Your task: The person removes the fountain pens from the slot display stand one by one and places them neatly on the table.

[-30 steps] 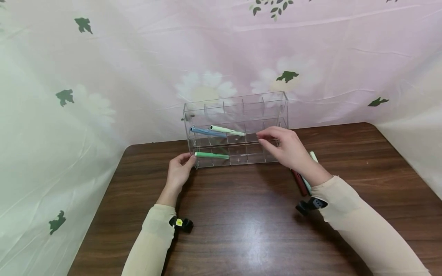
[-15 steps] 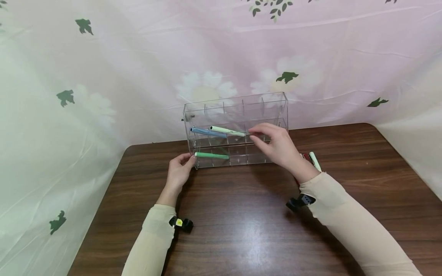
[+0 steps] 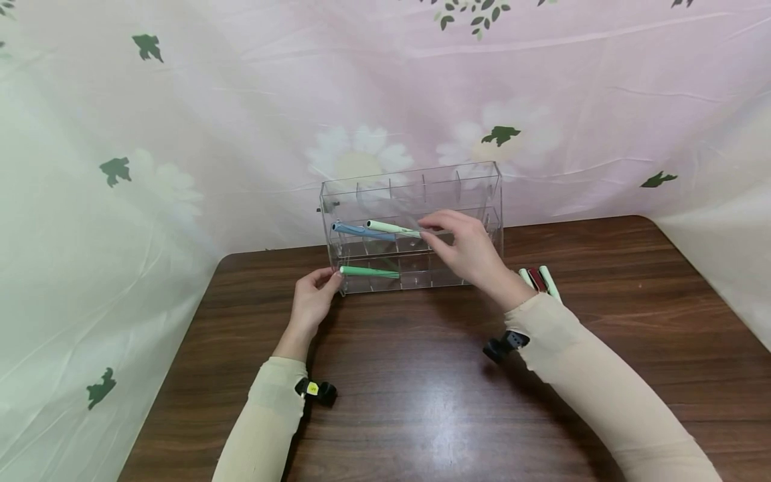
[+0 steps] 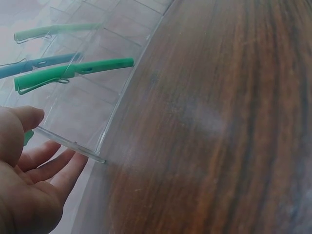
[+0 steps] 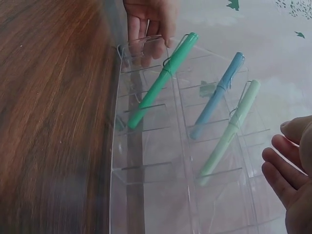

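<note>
A clear acrylic pen organizer (image 3: 415, 279), divided into small compartments, stands at the back of the table. My left hand (image 3: 310, 304) grips its left end, thumb and fingers either side of the side wall (image 4: 73, 145). A green pen (image 3: 369, 272) lies slanted in the lower tier. In the upper tier lean a blue pen (image 5: 218, 97) and a pale green pen (image 5: 231, 129). My right hand (image 3: 466, 251) hovers in front of the upper tier, near the pale green pen's lower end. The right wrist view shows its fingers loosely bent, apart from the pens.
Right of the organizer, two more pale green pens (image 3: 550, 283) and a dark red pen (image 3: 537, 280) lie on the wooden table (image 3: 421, 402), partly hidden by my right sleeve. A patterned cloth (image 3: 253, 134) hangs close behind the organizer.
My right hand has moved left along the upper tier toward the pale green pen, and its sleeve now covers less of the pens at right. The left hand and organizer stay put.
</note>
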The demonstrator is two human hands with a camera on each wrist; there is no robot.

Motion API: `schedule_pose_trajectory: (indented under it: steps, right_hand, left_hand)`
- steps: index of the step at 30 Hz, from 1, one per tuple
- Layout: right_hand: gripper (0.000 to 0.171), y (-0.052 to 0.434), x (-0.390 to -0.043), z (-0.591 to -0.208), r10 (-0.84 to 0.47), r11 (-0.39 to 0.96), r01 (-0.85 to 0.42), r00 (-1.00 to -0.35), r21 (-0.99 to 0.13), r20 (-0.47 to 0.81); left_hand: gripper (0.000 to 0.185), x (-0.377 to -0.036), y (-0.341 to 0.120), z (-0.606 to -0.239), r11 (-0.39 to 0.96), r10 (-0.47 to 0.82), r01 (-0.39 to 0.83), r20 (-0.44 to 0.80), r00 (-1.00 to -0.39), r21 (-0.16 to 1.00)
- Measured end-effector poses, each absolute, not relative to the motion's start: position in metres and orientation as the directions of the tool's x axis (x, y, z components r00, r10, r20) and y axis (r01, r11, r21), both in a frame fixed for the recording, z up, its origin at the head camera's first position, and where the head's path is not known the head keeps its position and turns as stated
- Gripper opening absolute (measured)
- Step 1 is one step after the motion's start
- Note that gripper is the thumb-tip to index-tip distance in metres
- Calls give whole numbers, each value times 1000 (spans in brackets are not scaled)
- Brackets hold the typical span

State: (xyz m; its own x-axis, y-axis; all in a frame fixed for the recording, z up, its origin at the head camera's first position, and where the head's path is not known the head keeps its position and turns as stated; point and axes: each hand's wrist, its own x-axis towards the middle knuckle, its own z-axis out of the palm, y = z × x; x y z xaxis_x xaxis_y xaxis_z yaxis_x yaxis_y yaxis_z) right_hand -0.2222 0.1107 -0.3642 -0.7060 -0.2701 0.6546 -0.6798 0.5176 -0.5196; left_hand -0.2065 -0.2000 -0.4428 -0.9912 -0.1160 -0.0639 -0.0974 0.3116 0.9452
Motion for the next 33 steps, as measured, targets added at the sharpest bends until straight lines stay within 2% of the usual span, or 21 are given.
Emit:
schedule_pose_trajectory:
  steps: [9, 18, 24, 33]
  right_hand:
    - [19, 97, -234, -365, -274, 512, -693, -692, -508, 668]
    - [21, 84, -243, -367, -284, 528, -655, -736, -540, 615]
    - [25, 76, -245, -368, -293, 585, -602, -782, -544, 550]
    - [26, 66, -246, -367, -307, 629, -565, -812, -535, 497]
  left_hand:
    - [41, -206, -201, -443, 316, -118, -96, -61, -991, 944]
    - [40, -207, -202, -443, 309, -114, -90, -58, -992, 947]
    - [41, -207, -201, -442, 311, -111, -92, -60, -992, 946]
    - [41, -207, -202, -443, 303, -112, -93, -61, -992, 948]
